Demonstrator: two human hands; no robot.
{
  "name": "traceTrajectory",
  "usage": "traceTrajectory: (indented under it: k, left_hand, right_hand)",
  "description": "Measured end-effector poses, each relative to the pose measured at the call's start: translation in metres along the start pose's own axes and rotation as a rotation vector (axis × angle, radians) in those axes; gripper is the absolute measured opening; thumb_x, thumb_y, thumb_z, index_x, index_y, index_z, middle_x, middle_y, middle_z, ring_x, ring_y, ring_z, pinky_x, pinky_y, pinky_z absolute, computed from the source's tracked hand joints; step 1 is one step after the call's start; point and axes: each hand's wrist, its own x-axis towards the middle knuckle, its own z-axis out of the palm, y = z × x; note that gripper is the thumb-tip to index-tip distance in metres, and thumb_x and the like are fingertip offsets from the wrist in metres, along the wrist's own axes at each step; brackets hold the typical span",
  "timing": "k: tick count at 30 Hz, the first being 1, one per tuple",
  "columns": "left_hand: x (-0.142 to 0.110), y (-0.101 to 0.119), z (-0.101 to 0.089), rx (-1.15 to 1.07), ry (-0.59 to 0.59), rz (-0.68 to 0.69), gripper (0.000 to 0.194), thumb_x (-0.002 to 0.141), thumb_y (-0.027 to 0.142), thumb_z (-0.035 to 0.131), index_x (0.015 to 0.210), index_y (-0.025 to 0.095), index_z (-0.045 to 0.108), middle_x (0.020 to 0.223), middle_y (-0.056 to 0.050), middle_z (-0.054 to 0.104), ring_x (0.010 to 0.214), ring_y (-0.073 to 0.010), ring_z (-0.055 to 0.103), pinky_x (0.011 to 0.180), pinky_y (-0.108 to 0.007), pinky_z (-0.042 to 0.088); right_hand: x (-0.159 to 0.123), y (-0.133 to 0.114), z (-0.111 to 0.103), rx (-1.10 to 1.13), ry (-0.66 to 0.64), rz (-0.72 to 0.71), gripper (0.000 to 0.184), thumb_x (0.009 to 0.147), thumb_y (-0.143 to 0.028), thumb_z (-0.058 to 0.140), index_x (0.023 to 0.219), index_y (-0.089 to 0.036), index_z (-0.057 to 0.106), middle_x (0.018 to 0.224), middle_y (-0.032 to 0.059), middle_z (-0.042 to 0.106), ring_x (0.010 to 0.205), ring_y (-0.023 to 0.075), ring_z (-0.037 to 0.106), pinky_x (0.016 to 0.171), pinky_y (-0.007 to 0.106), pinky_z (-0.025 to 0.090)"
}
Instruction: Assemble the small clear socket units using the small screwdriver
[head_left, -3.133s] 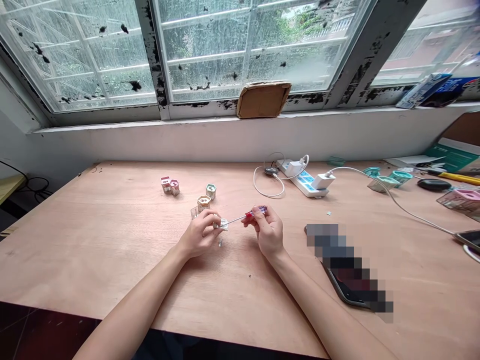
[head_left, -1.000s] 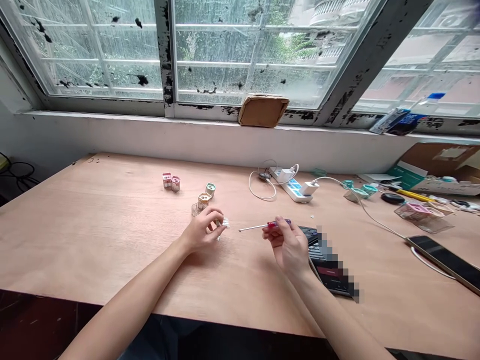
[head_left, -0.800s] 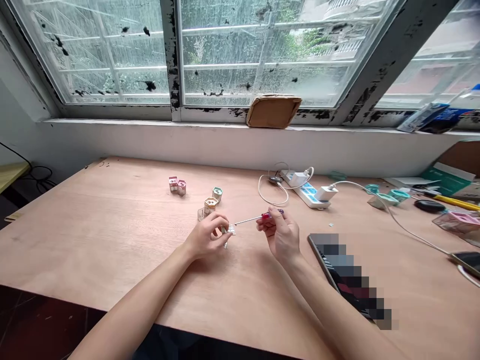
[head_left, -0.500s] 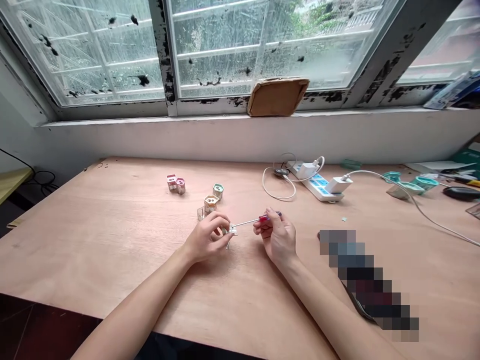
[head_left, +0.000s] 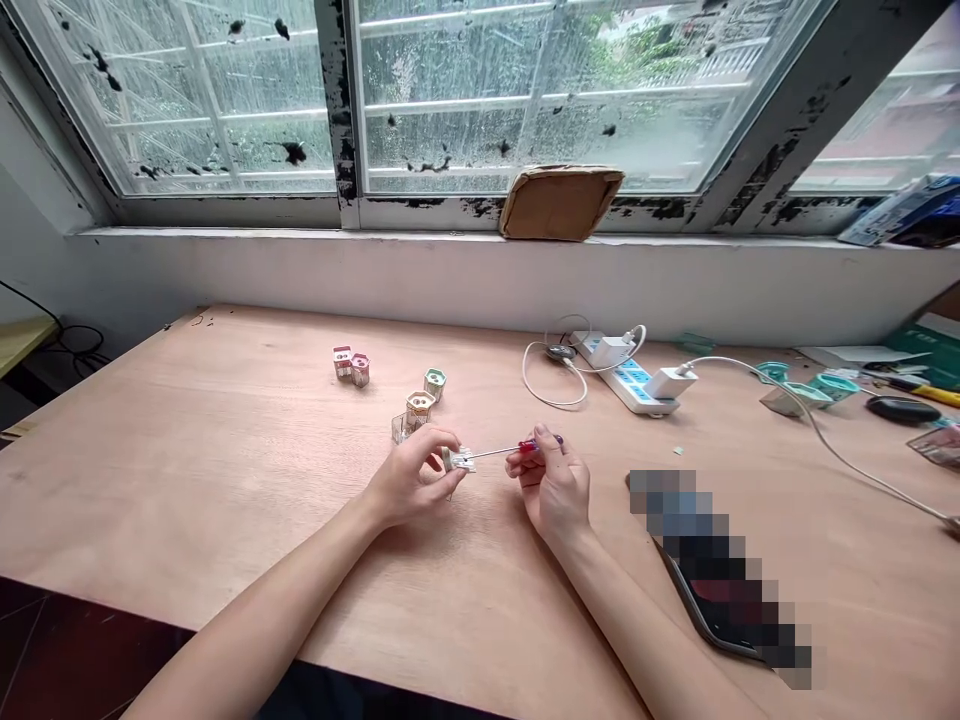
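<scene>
Whitish, plastic-looking piece [head_left: 463,461] pinched in our left hand [head_left: 417,474] near an orange-rimmed hexagonal container [head_left: 421,402], contents unclear, we grasp a red-handled metal screwdriver [head_left: 528,446] in our right hand [head_left: 559,488], tip at the piece.

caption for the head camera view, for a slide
The left hand holds a small pale piece while the right hand points a red-handled screwdriver at it over a wooden table.

"What's hidden?"
"The left hand [head_left: 417,480] covers part of the white piece [head_left: 465,464]."
"And the phone [head_left: 716,625]?"
"Mostly blurred out."
"Cut off?"
"The green box [head_left: 931,350], at the right edge."
</scene>
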Motion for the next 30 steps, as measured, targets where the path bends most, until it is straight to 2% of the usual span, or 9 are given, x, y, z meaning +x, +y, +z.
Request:
traceTrajectory:
  k: [8,12,16,21,30]
  left_hand:
    - [-0.001,0.000,0.000,0.002,0.030,-0.025,0.024,0.086,0.022,0.066,0.107,0.020,0.056,0.102,-0.005,0.065,0.084,-0.0135,0.065,0.071,-0.025,0.055]
    - [0.000,0.001,-0.001,0.029,0.020,-0.009,0.022,0.087,0.023,0.066,0.107,0.020,0.056,0.103,-0.006,0.065,0.089,-0.0151,0.065,0.071,-0.026,0.055]
    - [0.000,0.000,-0.002,0.037,0.008,-0.002,0.021,0.088,0.023,0.065,0.107,0.020,0.056,0.104,-0.006,0.065,0.089,-0.0150,0.064,0.072,-0.026,0.055]
    - [-0.001,0.000,-0.002,0.026,0.007,-0.003,0.021,0.088,0.023,0.065,0.107,0.020,0.057,0.104,-0.006,0.064,0.088,-0.0148,0.063,0.072,-0.026,0.056]
    - [-0.001,-0.003,-0.001,0.023,-0.003,-0.016,0.022,0.089,0.025,0.064,0.109,0.020,0.056,0.104,-0.006,0.065,0.084,-0.0136,0.064,0.067,-0.024,0.056]
  right_hand:
    - [0.002,0.002,0.002,-0.036,0.003,-0.006,0.058,0.048,-0.057,0.094,0.067,-0.018,0.055,0.049,-0.0053,0.060,0.038,0.0095,0.056,0.036,0.018,0.042]
    - [0.002,-0.001,0.001,-0.022,0.000,-0.007,0.054,0.051,-0.053,0.094,0.067,-0.018,0.056,0.049,-0.0056,0.059,0.039,0.0096,0.056,0.036,0.018,0.043]
    - [0.004,-0.006,-0.001,0.008,0.000,-0.004,0.047,0.054,-0.049,0.093,0.068,-0.017,0.061,0.052,-0.0042,0.061,0.045,0.0103,0.059,0.039,0.019,0.045]
    - [0.006,-0.011,-0.002,0.018,-0.010,0.015,0.044,0.052,-0.048,0.094,0.072,-0.016,0.070,0.052,-0.0021,0.061,0.048,0.0100,0.058,0.041,0.018,0.044]
    - [0.011,-0.013,-0.007,0.068,-0.139,0.046,0.036,0.060,-0.046,0.092,0.071,-0.018,0.072,0.051,-0.0054,0.052,0.043,0.0052,0.041,0.038,0.018,0.034]
